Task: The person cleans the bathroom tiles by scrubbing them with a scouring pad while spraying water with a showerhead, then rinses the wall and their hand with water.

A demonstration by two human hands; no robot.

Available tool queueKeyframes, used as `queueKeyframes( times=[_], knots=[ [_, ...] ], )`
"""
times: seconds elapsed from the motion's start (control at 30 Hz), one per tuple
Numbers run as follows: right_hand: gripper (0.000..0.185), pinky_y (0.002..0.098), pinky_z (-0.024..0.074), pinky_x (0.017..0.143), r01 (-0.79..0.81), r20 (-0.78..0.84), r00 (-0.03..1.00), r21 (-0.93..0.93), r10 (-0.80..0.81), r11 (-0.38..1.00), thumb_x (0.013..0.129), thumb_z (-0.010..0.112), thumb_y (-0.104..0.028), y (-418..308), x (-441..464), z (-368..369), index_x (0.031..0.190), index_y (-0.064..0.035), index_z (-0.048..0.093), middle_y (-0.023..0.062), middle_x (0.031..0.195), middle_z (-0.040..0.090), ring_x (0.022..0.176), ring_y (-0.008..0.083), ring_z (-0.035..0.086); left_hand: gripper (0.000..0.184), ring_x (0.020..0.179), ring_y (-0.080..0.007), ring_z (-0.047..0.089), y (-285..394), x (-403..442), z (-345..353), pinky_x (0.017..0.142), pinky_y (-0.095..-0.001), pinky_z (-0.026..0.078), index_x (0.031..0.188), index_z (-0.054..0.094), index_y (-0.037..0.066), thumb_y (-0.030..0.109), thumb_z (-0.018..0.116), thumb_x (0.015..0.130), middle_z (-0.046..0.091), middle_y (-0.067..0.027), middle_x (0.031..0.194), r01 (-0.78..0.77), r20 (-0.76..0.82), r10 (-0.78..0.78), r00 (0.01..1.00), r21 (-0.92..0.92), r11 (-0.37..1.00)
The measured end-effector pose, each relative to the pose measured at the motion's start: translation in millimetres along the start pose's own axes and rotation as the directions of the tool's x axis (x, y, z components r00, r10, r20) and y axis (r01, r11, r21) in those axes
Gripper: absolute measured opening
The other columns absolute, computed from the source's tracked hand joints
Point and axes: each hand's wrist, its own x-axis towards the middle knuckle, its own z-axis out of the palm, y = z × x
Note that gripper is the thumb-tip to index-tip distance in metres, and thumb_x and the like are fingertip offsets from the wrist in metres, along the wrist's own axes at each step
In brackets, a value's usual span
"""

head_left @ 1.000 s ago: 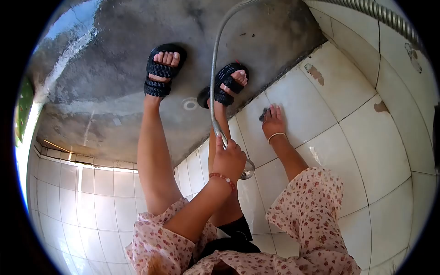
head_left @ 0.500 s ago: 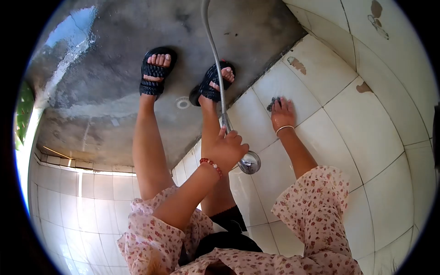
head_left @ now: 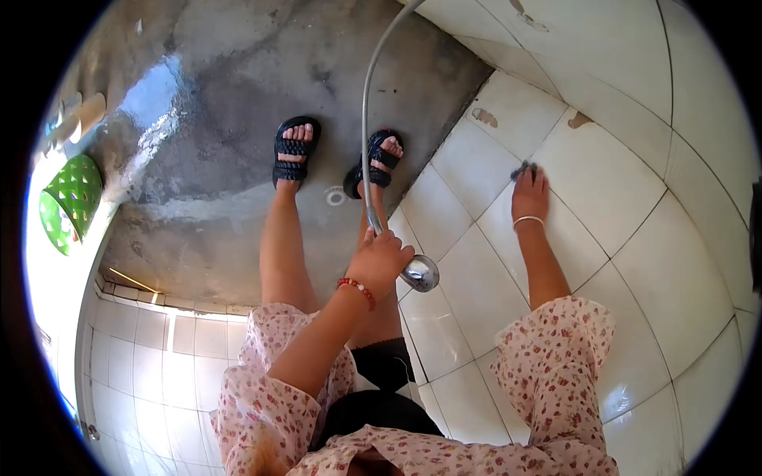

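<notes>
Basket (head_left: pixel 86 187) contents are unclear; left hand (head_left: pixel 382 258) grips showerhead (head_left: pixel 421 274).

Shower head (head_left: pixel 421 274): no legible brand or number.
Tiles (head_left: pixel 476 289) and floor (head_left: pixel 238 103): no readable text or sign.
Sandals (head_left: pixel 296 149) and green basket (head_left: pixel 71 198): no legible label.
</notes>
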Motion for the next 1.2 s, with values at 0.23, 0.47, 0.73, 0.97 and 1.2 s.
queueKeyframes(
  times=[0.23, 0.47, 0.73, 0.97, 1.2],
  knots=[
    [0.041, 0.0482, 0.0173, 0.114, 0.226, 0.523, 0.733, 0.416, -0.435, 0.881, 0.094, 0.041, -0.026, -157.7, -213.9, -14.2, 0.129, -0.0098, 0.054, 0.0067, 0.139, 0.048, 0.135, 0.0245, 0.034, 0.019, 0.102, -0.0253, 0.055, 12.6, -19.5, 1.8, 0.098, -0.0461, 0.042, 0.098, 0.059, 0.011, 0.008, 0.056, 0.079, 0.060, -0.0071, 0.094, -0.146, 0.018, 0.145, 0.989, 0.139, 0.980],
    [0.031, 0.0528, 0.0188, 0.112, -0.044, 0.211, 0.978, 0.247, -0.010, 0.968, 0.092, 0.045, -0.018, -62.3, -100.7, 4.8, 0.118, -0.0081, 0.060, 0.0058, 0.130, 0.054, 0.130, 0.0324, 0.037, 0.027, 0.096, -0.0284, 0.059, 14.7, -23.7, 25.3, 0.083, -0.0400, 0.050, 0.096, 0.053, 0.008, 0.002, 0.062, 0.070, 0.060, -0.0108, 0.091, -0.094, 0.016, 0.093, 0.996, 0.181, 0.979],
    [0.036, 0.0496, 0.0180, 0.113, 0.071, 0.254, 0.959, 0.213, -0.125, 0.974, 0.093, 0.042, -0.018, -127.4, -130.3, 46.1, 0.123, -0.0068, 0.058, 0.0084, 0.137, 0.048, 0.134, 0.0319, 0.033, 0.025, 0.092, -0.0285, 0.062, 13.7, -50.1, 99.9, 0.084, -0.0438, 0.052, 0.093, 0.053, 0.003, 0.003, 0.066, 0.072, 0.062, -0.0132, 0.091, 0.099, 0.059, -0.119, 0.991, 0.266, 0.959],
    [0.034, 0.0522, 0.0119, 0.114, 0.327, 0.457, 0.717, 0.446, -0.526, 0.833, 0.094, 0.044, -0.029, -227.2, -236.9, 74.3, 0.117, -0.0129, 0.064, 0.0040, 0.130, 0.055, 0.134, 0.0281, 0.035, 0.022, 0.098, -0.0275, 0.060, -3.8, -80.7, 180.2, 0.089, -0.0473, 0.050, 0.096, 0.055, 0.005, 0.003, 0.063, 0.075, 0.063, -0.0113, 0.094, 0.095, 0.038, -0.109, 0.993, 0.264, 0.960],
    [0.038, 0.0541, 0.0112, 0.113, 0.034, 0.255, 0.965, 0.086, -0.055, 0.996, 0.092, 0.043, -0.017, -143.4, -64.2, 81.4, 0.127, -0.0069, 0.054, 0.0076, 0.139, 0.046, 0.137, 0.0332, 0.028, 0.023, 0.102, -0.0280, 0.058, -33.8, -77.4, 213.1, 0.092, -0.0466, 0.047, 0.095, 0.053, 0.004, 0.000, 0.062, 0.074, 0.062, -0.0123, 0.096, 0.225, 0.036, -0.231, 0.972, 0.123, 0.966]
  ],
)
